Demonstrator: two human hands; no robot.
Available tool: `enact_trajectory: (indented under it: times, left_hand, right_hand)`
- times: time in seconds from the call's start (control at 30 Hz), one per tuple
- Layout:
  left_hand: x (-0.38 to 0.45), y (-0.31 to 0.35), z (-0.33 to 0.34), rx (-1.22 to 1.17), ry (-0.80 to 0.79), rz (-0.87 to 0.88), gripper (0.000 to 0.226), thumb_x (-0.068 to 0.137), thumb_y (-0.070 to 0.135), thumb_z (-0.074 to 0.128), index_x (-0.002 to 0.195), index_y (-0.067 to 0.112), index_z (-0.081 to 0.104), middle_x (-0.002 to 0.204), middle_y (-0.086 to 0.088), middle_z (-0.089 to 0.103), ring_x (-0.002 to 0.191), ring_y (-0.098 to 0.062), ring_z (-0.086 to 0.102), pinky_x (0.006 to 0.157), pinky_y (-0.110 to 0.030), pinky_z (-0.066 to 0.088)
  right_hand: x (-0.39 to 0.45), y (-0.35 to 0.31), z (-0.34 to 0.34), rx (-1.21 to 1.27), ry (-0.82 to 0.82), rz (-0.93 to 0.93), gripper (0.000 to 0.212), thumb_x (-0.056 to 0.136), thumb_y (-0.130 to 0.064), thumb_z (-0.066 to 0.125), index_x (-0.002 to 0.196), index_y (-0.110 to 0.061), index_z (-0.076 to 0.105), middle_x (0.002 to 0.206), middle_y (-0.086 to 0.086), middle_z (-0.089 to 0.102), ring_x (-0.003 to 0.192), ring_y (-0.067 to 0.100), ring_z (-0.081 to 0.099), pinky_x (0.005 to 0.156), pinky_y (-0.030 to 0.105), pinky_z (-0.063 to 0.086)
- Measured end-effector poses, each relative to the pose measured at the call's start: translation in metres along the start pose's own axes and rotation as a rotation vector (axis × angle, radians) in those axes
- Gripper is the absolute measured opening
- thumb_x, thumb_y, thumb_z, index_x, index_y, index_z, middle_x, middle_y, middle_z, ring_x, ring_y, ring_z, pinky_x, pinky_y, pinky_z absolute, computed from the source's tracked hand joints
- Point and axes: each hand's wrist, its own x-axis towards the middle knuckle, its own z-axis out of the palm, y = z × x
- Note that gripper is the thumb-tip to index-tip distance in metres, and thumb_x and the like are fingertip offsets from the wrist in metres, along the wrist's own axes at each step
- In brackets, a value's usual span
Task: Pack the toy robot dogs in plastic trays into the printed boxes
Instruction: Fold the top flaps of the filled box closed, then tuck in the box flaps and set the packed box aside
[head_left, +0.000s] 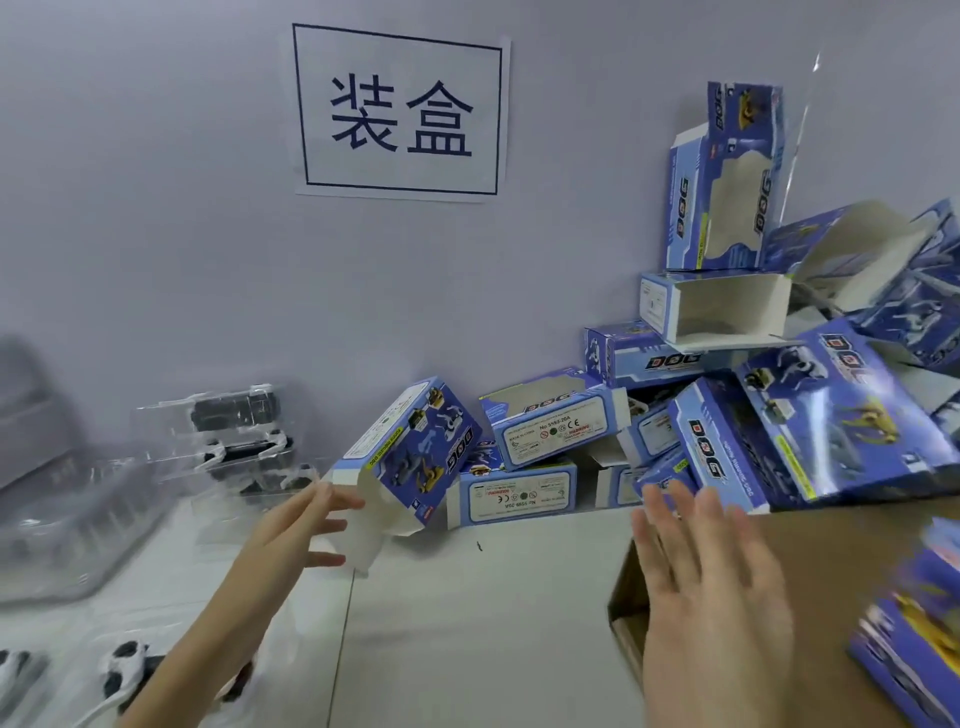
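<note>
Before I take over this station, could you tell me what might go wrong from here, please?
1. The pile of printed boxes leans loosely against the wall; pulling one from low down could bring the upper ones sliding onto the table.
2. The left hand touches the open flap end of the tilted box; a careless grip may crease the flaps.
3. The right hand hovers open over the cardboard carton and could knock the boxes beside it.
</note>
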Motion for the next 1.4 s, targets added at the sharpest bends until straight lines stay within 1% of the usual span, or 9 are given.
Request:
enact_trajectory:
  times: [0.2,0.37,0.5,0.67,0.8,0.93,1.13,1.27,1.4]
  left_hand:
    - [0.005,-0.012,-0.005,0.212,-0.013,0.045,0.022,0.108,0.032,0.054,0.105,0.023,0.074,0.112,0.010,0.073,0.112,-0.016,0.065,0.088,-0.032,0.054]
    - [0.008,-0.040,-0.011,1.066,-0.026,0.149,0.033,0.108,0.048,0.045,0.132,0.029,0.058,0.147,0.008,0.051,0.136,-0.017,0.044,0.104,-0.030,0.039]
    - [0.003,-0.050,-0.005,1.396,-0.089,0.070,0.049,0.107,0.054,0.041,0.149,0.028,0.048,0.164,-0.004,0.035,0.148,-0.026,0.037,0.114,-0.035,0.032]
    - [-0.003,-0.047,-0.001,1.462,-0.002,0.223,0.032,0.082,0.042,0.085,0.096,0.015,0.076,0.098,-0.015,0.069,0.085,-0.037,0.068,0.077,-0.042,0.054]
    - [-0.001,-0.046,-0.001,1.562,0.039,0.137,0.039,0.109,0.049,0.031,0.126,0.025,0.056,0.125,-0.003,0.057,0.116,-0.030,0.053,0.096,-0.040,0.035]
    - [0.000,-0.034,0.004,1.496,0.167,0.171,0.035,0.109,0.046,0.032,0.115,0.025,0.059,0.118,0.001,0.060,0.109,-0.029,0.056,0.088,-0.039,0.036]
    - [0.003,-0.015,-0.005,0.569,0.467,0.535,0.041,0.105,0.052,0.043,0.122,0.022,0.063,0.125,-0.001,0.055,0.110,-0.022,0.059,0.093,-0.039,0.050]
    - [-0.004,0.003,-0.005,0.015,0.306,0.568,0.047,0.103,0.068,0.041,0.135,0.035,0.053,0.127,0.006,0.065,0.116,-0.021,0.065,0.097,-0.037,0.054]
    - [-0.011,0.006,-0.001,0.043,-0.017,0.516,0.072,0.091,0.079,0.053,0.150,0.039,0.043,0.148,0.013,0.057,0.136,-0.017,0.056,0.103,-0.033,0.051]
  right_hand:
    - [0.026,0.057,-0.008,-0.759,-0.174,0.056,0.025,0.089,-0.022,0.077,0.109,-0.016,0.063,0.089,0.005,0.077,0.075,0.019,0.077,0.058,0.024,0.059]
    - [0.032,0.128,-0.035,-1.472,-0.612,0.213,0.009,0.095,-0.022,0.073,0.097,-0.025,0.066,0.091,-0.003,0.074,0.076,0.012,0.072,0.076,0.039,0.062]
    - [0.023,0.189,-0.059,-1.899,-1.037,0.164,0.047,0.101,-0.027,0.060,0.143,-0.044,0.045,0.136,0.004,0.045,0.122,0.024,0.055,0.103,0.034,0.048]
    - [0.029,0.227,-0.062,-2.113,-1.297,-0.139,0.089,0.094,-0.004,0.048,0.161,-0.050,0.009,0.133,0.007,0.048,0.123,0.028,0.048,0.104,0.036,0.040]
    - [0.034,0.239,-0.059,-2.087,-1.266,-0.419,0.086,0.089,0.006,0.055,0.161,-0.032,0.027,0.121,0.002,0.064,0.108,0.026,0.062,0.091,0.034,0.046]
    - [0.031,0.222,-0.041,-2.007,-1.132,-0.756,0.046,0.057,0.002,0.095,0.089,-0.023,0.074,0.055,-0.005,0.062,0.046,0.018,0.049,0.047,0.024,0.043]
    - [0.043,0.168,-0.022,-1.415,-1.136,-0.355,0.021,0.099,-0.008,0.066,0.108,-0.028,0.063,0.099,-0.009,0.059,0.089,0.012,0.060,0.079,0.029,0.051]
    - [0.040,0.128,-0.013,-1.255,-1.083,-0.213,0.007,0.107,-0.024,0.055,0.106,-0.030,0.058,0.100,-0.011,0.063,0.092,0.015,0.061,0.074,0.019,0.049]
    - [0.040,0.096,-0.014,-1.030,-0.971,-0.063,0.027,0.104,-0.036,0.046,0.108,-0.012,0.058,0.084,-0.005,0.065,0.071,0.010,0.058,0.062,0.017,0.045]
